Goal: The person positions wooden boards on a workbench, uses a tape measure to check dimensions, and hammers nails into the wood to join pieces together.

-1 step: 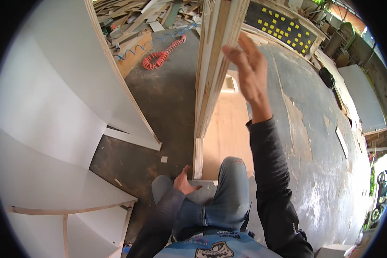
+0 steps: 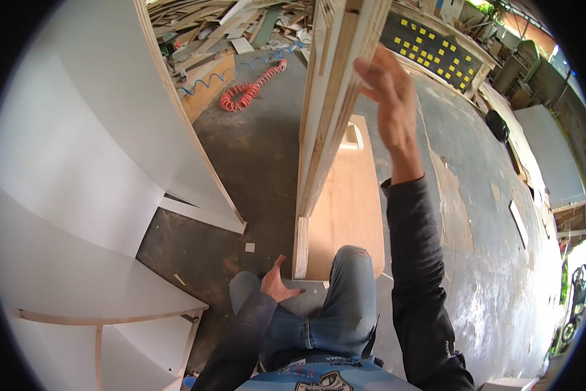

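Note:
A tall panel piece (image 2: 316, 150) with layered plywood edges and white faces stands upright in front of me. My right hand (image 2: 392, 98) is raised at its upper right edge, thumb apart and fingers extended. It is slightly blurred, and whether it touches the panel I cannot tell. My left hand (image 2: 280, 284) hovers low over my knees, fingers spread and nothing in it, close to the panel's lower end. To the right of the panel is a light brown wooden board (image 2: 345, 208). A small pale rectangular frame (image 2: 353, 137) shows near its far end.
A large white cabinet body (image 2: 78, 163) fills the left, with a divided section (image 2: 101, 352) at the lower left. A red coiled hose (image 2: 241, 96) lies on the dark floor ahead. Scrap wood (image 2: 221, 29) piles up behind it. A black panel with yellow squares (image 2: 430, 52) stands far right.
The view has shifted slightly, and more of the brown board and pale frame shows. My right hand sits slightly farther right in view, its fingers a little changed. My left hand stays nearly where it was.

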A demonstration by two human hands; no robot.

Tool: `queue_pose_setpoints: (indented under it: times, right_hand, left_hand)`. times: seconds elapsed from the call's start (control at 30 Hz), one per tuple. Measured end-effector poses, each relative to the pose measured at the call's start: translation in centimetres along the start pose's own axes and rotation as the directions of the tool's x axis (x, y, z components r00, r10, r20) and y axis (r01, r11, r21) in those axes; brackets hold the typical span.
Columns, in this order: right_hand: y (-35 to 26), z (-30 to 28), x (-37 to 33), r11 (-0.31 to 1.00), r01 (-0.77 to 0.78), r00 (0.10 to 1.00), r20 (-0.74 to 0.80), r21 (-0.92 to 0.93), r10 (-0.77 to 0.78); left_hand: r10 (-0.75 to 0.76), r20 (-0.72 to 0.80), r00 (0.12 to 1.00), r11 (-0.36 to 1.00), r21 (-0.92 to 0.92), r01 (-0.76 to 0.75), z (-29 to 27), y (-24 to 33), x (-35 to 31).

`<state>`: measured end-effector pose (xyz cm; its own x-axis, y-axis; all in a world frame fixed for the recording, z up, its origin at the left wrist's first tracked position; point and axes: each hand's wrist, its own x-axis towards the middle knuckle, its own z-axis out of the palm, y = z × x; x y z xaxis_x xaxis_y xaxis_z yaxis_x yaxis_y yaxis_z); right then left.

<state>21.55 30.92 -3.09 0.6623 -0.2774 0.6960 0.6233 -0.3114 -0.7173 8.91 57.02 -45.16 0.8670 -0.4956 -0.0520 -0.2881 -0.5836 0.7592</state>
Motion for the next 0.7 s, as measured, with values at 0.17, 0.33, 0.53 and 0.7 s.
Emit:
queue_pose_setpoints:
  times: [0.17,0.33,0.53,0.7]
  right_hand:
    - [-3.9,-0.4,4.3,0.987,0.113,0.992,0.067,-0.114,-0.106]
    - [-6.0,-1.8,5.2,0.978,-0.068,0.993,0.086,-0.198,0.087]
    - [-7.7,-3.3,6.8,0.942,-0.331,0.867,0.38,-0.049,0.324]
    - [-9.6,-3.6,9.2,0.86,-0.51,0.752,0.473,-0.02,0.458]
  left_hand:
    - [-0.138,-0.202,0.97,0.82,-0.572,-0.003,-4.3,0.7,-1.7]
    - [-0.224,-0.531,0.817,0.689,-0.679,-0.252,-17.7,12.3,3.6]
    - [0.13,-0.575,0.807,0.709,-0.515,-0.481,-35.2,35.6,11.2]
    - [-0.08,-0.382,0.921,0.854,-0.503,-0.134,-42.1,51.0,20.5]
